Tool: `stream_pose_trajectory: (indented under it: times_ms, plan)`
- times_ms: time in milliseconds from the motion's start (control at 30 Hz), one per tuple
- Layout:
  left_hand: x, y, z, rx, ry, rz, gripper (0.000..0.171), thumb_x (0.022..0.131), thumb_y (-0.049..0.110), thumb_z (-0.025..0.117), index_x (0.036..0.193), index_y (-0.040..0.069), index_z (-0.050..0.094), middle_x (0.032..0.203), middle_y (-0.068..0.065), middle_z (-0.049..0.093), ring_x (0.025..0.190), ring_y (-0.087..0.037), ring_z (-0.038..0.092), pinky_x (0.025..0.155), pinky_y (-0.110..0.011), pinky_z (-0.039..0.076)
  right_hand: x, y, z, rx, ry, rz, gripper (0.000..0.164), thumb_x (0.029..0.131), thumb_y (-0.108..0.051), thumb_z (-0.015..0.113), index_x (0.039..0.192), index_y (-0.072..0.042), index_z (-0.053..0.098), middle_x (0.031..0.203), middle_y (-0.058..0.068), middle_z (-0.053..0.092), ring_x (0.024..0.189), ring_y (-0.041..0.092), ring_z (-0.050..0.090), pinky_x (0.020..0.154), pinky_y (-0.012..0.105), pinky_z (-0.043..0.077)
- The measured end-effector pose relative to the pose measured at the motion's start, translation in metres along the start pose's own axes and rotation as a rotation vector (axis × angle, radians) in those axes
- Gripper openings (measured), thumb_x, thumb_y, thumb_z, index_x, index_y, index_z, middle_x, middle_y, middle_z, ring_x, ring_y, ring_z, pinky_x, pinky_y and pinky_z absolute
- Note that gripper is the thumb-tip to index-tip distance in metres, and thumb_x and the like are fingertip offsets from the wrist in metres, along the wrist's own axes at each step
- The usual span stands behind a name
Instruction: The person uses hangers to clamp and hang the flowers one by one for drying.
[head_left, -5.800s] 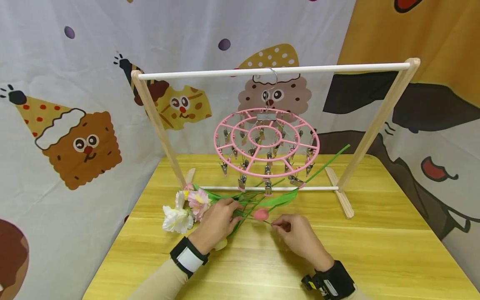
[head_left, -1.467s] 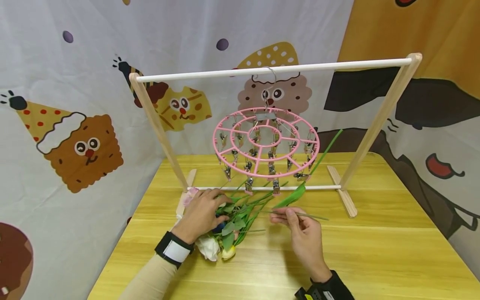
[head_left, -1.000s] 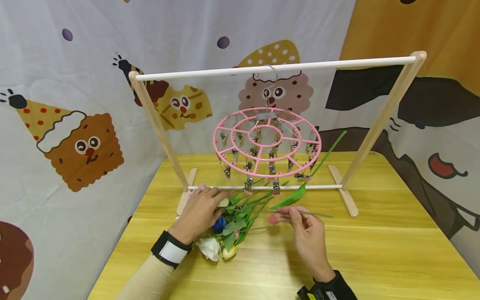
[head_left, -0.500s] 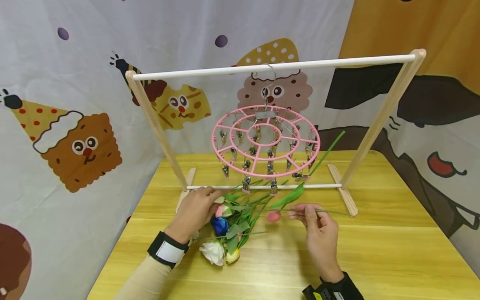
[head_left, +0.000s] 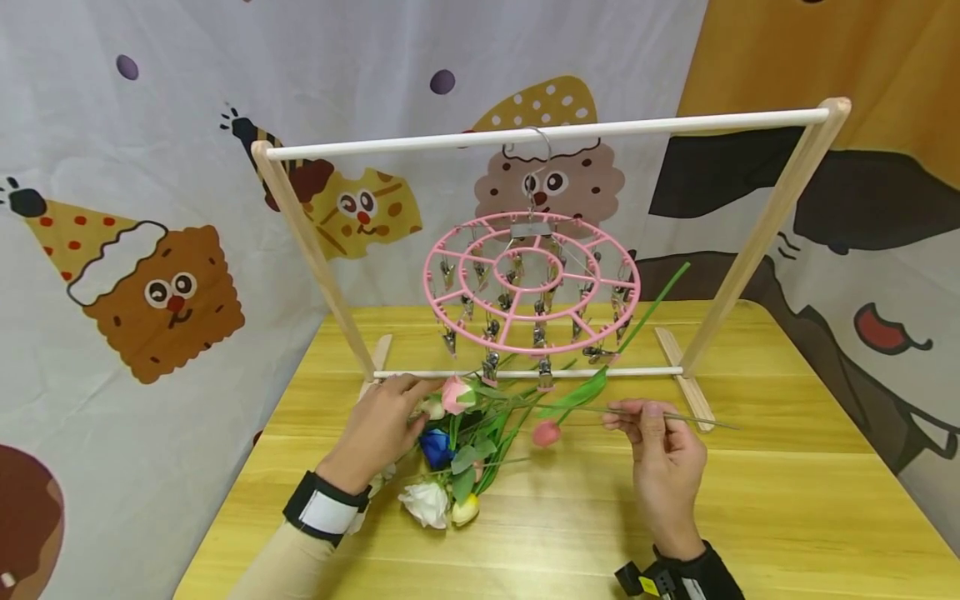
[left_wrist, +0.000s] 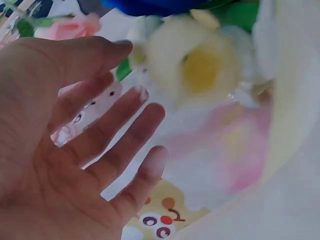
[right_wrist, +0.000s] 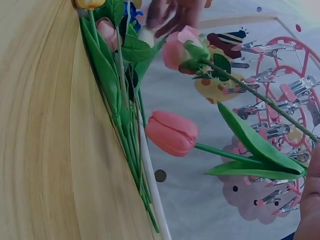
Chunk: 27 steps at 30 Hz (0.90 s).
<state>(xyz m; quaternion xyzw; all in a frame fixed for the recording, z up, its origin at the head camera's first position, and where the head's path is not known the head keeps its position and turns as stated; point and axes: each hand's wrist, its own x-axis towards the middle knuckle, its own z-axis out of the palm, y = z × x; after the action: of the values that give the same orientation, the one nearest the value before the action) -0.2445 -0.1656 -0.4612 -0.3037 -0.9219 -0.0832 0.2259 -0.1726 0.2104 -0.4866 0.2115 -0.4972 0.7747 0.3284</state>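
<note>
My right hand [head_left: 666, 467] pinches the long thin stem of a pink rose [head_left: 456, 395], whose head reaches left over the flower pile. In the right wrist view the rose's bloom and leafy stem [right_wrist: 260, 96] stand above the tabletop. My left hand [head_left: 381, 429] lies over the pile's left side, its fingers spread apart and holding nothing in the left wrist view. Around it are a blue rose [head_left: 437, 448], a white rose [head_left: 426, 504] and a yellow tulip [head_left: 465, 509]. A pink tulip [head_left: 547, 432] hangs head down, its stem caught in a clip.
A pink round clip hanger [head_left: 510, 344] with several metal clips hangs from the white bar [head_left: 420, 145] of a wooden rack [head_left: 765, 233]. The rack's lower bar [head_left: 645, 372] crosses behind the flowers. A printed cloth [head_left: 360, 67] backs the wooden table [head_left: 795, 517].
My right hand has shifted right, drawing the pink rose up out of the pile. My left hand has moved slightly left, uncovering the blue rose.
</note>
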Motion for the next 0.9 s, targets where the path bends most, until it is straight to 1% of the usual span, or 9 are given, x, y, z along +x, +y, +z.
stream_pose_trajectory:
  times_ms: [33, 133, 200, 300, 400, 533, 600, 733, 900]
  plan:
    - [0.0, 0.001, -0.003, -0.003, 0.014, -0.006, 0.061, 0.091, 0.008, 0.1, 0.147, 0.017, 0.08, 0.129, -0.012, 0.085, 0.112, -0.036, 0.083, 0.097, -0.058, 0.071, 0.0, 0.0, 0.0, 0.007, -0.003, -0.002, 0.033, 0.122, 0.01, 0.038, 0.116, 0.037, 0.056, 0.115, 0.019, 0.08, 0.102, 0.023, 0.087, 0.092, 0.029, 0.072]
    - [0.001, 0.005, -0.011, -0.013, 0.063, -0.02, 0.05, 0.095, 0.008, 0.097, 0.142, 0.015, 0.082, 0.126, -0.012, 0.083, 0.11, -0.035, 0.083, 0.094, -0.055, 0.07, 0.0, -0.002, 0.001, 0.019, -0.017, -0.007, 0.033, 0.122, 0.011, 0.038, 0.116, 0.037, 0.056, 0.116, 0.019, 0.08, 0.102, 0.024, 0.087, 0.092, 0.029, 0.072]
    - [0.002, 0.01, -0.017, -0.018, 0.101, -0.013, 0.041, 0.098, 0.012, 0.095, 0.138, 0.014, 0.083, 0.126, -0.011, 0.083, 0.11, -0.033, 0.082, 0.095, -0.053, 0.07, 0.0, -0.003, 0.002, 0.024, -0.029, -0.005, 0.033, 0.122, 0.011, 0.037, 0.115, 0.036, 0.057, 0.116, 0.019, 0.08, 0.102, 0.024, 0.086, 0.091, 0.029, 0.072]
    - [0.005, 0.019, -0.024, -0.031, 0.165, 0.037, 0.028, 0.102, 0.018, 0.094, 0.128, 0.014, 0.086, 0.121, -0.007, 0.083, 0.106, -0.029, 0.082, 0.092, -0.048, 0.07, 0.0, -0.005, 0.005, 0.025, -0.049, -0.001, 0.034, 0.122, 0.011, 0.036, 0.114, 0.036, 0.058, 0.115, 0.019, 0.08, 0.102, 0.023, 0.086, 0.091, 0.029, 0.072]
    - [0.009, 0.031, -0.03, -0.05, 0.241, 0.117, 0.02, 0.1, 0.019, 0.095, 0.119, 0.014, 0.088, 0.114, -0.005, 0.084, 0.101, -0.025, 0.082, 0.088, -0.044, 0.07, 0.0, -0.006, 0.008, 0.014, -0.067, -0.005, 0.034, 0.122, 0.012, 0.035, 0.114, 0.035, 0.058, 0.115, 0.018, 0.08, 0.102, 0.023, 0.086, 0.091, 0.029, 0.072]
    - [0.015, 0.048, -0.032, -0.078, 0.31, 0.205, 0.02, 0.097, 0.017, 0.097, 0.114, 0.014, 0.088, 0.112, -0.003, 0.084, 0.103, -0.023, 0.082, 0.087, -0.043, 0.069, 0.001, -0.009, 0.011, 0.005, -0.082, -0.015, 0.032, 0.121, 0.014, 0.036, 0.115, 0.036, 0.058, 0.116, 0.018, 0.08, 0.102, 0.023, 0.086, 0.091, 0.03, 0.072]
    - [0.018, 0.056, -0.032, -0.091, 0.315, 0.236, 0.022, 0.096, 0.018, 0.098, 0.115, 0.016, 0.087, 0.112, -0.002, 0.083, 0.105, -0.022, 0.081, 0.088, -0.042, 0.069, 0.002, -0.01, 0.013, -0.003, -0.086, -0.015, 0.032, 0.121, 0.014, 0.036, 0.114, 0.036, 0.059, 0.116, 0.018, 0.08, 0.102, 0.023, 0.086, 0.091, 0.03, 0.072]
    - [0.024, 0.071, -0.029, -0.104, 0.289, 0.274, 0.025, 0.097, 0.021, 0.099, 0.119, 0.018, 0.087, 0.114, 0.0, 0.082, 0.106, -0.019, 0.08, 0.088, -0.037, 0.068, 0.005, -0.013, 0.016, -0.033, -0.102, -0.015, 0.031, 0.12, 0.014, 0.037, 0.114, 0.035, 0.059, 0.116, 0.017, 0.081, 0.102, 0.022, 0.086, 0.091, 0.029, 0.072]
    - [0.032, 0.085, -0.025, -0.086, 0.268, 0.285, 0.023, 0.099, 0.03, 0.098, 0.119, 0.021, 0.088, 0.114, 0.003, 0.084, 0.109, -0.018, 0.08, 0.09, -0.035, 0.066, 0.01, -0.017, 0.022, -0.051, -0.123, -0.007, 0.031, 0.121, 0.014, 0.037, 0.114, 0.033, 0.06, 0.116, 0.016, 0.081, 0.1, 0.021, 0.085, 0.09, 0.029, 0.072]
